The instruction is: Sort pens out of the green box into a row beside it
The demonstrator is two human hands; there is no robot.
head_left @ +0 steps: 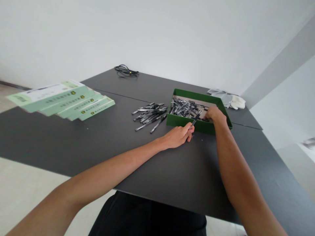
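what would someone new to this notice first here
Probably the green box right of centre on the dark table, full of pens, with the right hand reaching into it and the left hand holding a pen at its near edge. Next, likely the fanned pale-green boxes at the left and the loose pile of pens between.

Bright, diffuse light whitens the wall [152, 39] beyond both hands, with a greyer band off to the right. A soft shadow darkens the tabletop [177, 170] just left of the right hand's [213, 113] forearm. Print on the booklets [71, 101], left of the left hand [179, 135], looks soft; wide-angle distortion stretches the nearer forearms
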